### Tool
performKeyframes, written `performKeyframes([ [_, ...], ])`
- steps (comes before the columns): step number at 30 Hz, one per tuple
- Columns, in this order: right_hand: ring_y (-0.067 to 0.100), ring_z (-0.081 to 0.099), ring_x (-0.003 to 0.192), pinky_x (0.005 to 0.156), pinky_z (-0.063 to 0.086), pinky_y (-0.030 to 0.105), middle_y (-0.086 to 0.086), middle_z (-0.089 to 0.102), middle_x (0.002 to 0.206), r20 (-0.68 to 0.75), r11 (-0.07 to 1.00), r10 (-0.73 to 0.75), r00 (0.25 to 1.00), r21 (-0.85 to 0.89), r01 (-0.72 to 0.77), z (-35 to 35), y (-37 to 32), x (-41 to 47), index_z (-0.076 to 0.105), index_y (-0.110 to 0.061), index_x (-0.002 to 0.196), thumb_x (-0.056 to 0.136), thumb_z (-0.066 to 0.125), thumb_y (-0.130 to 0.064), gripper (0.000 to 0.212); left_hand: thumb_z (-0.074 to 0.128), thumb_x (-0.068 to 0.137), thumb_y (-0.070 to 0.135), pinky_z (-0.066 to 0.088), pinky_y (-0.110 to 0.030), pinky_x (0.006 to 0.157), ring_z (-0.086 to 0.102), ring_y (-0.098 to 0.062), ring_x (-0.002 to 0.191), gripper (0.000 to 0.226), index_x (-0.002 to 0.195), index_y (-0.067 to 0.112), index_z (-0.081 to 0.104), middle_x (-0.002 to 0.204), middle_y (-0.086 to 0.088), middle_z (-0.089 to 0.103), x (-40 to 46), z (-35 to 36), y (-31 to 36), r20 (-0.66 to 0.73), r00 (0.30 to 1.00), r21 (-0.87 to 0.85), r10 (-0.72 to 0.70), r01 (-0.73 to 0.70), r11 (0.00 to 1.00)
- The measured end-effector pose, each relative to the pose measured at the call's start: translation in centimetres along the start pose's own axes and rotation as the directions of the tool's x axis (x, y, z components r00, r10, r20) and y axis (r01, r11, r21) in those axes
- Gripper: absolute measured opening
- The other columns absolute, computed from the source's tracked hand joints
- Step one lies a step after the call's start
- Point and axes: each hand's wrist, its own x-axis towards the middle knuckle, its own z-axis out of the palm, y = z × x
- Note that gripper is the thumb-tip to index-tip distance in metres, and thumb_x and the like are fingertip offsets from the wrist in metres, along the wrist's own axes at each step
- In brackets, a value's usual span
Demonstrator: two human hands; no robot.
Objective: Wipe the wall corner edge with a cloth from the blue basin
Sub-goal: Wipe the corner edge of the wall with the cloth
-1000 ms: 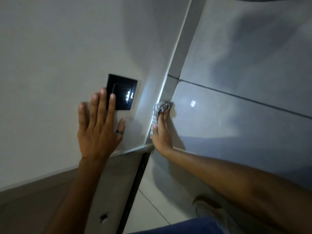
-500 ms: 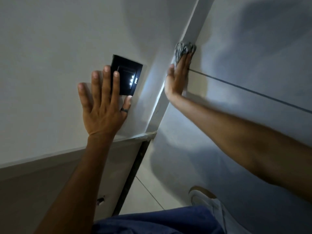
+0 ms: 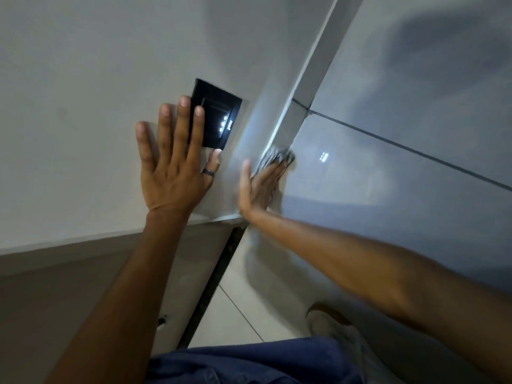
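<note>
The wall corner edge (image 3: 307, 76) runs diagonally from the upper right down to the middle of the view. My right hand (image 3: 259, 187) presses a grey striped cloth (image 3: 277, 156) flat against this edge, with only the cloth's top showing past my fingertips. My left hand (image 3: 173, 164) lies flat on the white wall to the left, fingers spread, a dark ring on one finger. Its fingertips overlap a black switch plate (image 3: 219, 112) with small white lights. The blue basin is out of view.
Glossy grey tiles (image 3: 401, 176) with a dark grout line cover the wall right of the corner. A ledge (image 3: 110, 236) crosses the left wall below my left hand. Below are floor tiles (image 3: 241, 314), my blue trouser leg (image 3: 249, 361) and a light shoe (image 3: 329, 322).
My right hand swept the cloth up the corner edge past the grout line, then back down to just above the ledge. My left hand stayed flat on the wall by the switch.
</note>
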Motion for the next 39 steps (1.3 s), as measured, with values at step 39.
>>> performKeyframes([
  [39, 0.018, -0.015, 0.158, 0.131, 0.000, 0.047, 0.004, -0.022, 0.169, 0.307, 0.944, -0.203, 0.930, -0.190, 0.269, -3.8, 4.3, -2.0, -0.017, -0.016, 0.158, 0.100, 0.044, -0.054, 0.092, 0.055, 0.112, 0.052, 0.001, -0.054, 0.137, 0.037, -0.034, 0.159, 0.081, 0.171, 0.002, 0.033, 0.174, -0.020, 0.033, -0.4, 1.2, 0.4, -0.051, 0.998, -0.017, 0.022, -0.023, 1.000],
])
